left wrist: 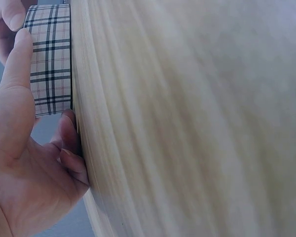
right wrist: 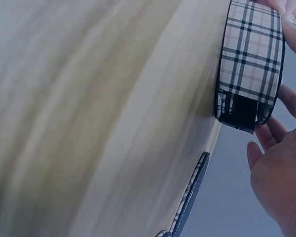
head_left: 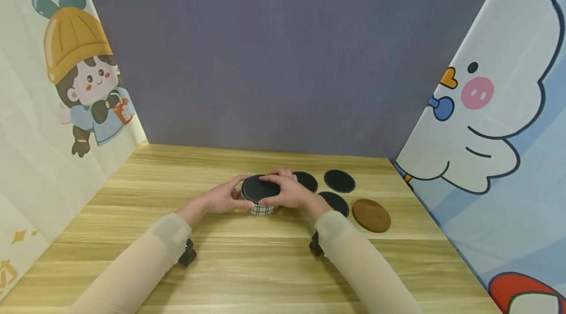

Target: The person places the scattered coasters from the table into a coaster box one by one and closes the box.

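Note:
A round plaid holder (head_left: pixel 262 210) with a black round top face (head_left: pixel 258 188) stands on the table, between both hands. My left hand (head_left: pixel 223 198) grips it from the left, thumb on the near side and fingers round the far side. From the right, my right hand (head_left: pixel 288 193) holds it, thumb and fingers spread over the rim and top. The right wrist view shows a cut-out low in the holder's plaid wall (right wrist: pixel 251 54), with something black inside. I cannot tell whether the black top is a loose disc or part of the holder.
Right of the holder lie black round coasters (head_left: pixel 339 181), one partly behind the right hand and another (head_left: pixel 334 203) partly behind the right wrist. A brown round coaster (head_left: pixel 371 215) lies farthest right on the wooden table (head_left: pixel 247 270). A grey panel (head_left: pixel 265 58) stands behind, with printed cloth walls at both sides.

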Demonstrator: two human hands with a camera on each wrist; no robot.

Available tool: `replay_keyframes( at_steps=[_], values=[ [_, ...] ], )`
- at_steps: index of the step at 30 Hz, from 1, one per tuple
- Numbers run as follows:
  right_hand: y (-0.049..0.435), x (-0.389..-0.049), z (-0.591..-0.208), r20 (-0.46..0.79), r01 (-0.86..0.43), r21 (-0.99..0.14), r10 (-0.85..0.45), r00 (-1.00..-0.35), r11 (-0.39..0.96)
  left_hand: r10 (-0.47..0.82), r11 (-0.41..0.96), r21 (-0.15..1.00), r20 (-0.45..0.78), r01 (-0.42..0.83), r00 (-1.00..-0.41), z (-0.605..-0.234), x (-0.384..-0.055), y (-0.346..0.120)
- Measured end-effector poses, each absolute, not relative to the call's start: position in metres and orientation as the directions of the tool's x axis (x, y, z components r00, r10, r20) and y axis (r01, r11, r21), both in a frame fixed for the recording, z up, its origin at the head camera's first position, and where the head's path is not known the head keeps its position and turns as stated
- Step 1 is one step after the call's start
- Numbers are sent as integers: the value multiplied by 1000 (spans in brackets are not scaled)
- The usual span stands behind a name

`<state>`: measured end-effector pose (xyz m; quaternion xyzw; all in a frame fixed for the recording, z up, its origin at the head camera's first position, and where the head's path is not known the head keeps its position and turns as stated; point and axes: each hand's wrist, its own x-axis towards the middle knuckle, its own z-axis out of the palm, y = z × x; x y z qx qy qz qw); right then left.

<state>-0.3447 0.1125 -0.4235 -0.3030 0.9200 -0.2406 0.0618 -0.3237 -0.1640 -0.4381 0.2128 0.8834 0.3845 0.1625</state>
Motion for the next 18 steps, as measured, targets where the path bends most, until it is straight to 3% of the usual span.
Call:
replay_keyframes(
  at_steps=[18],
  values=[
    [114, -345, -426, 37, -557, -447, -608, -793, 700, 502, 608, 755, -127, 245, -855, -440, -325, -164]
  ],
)
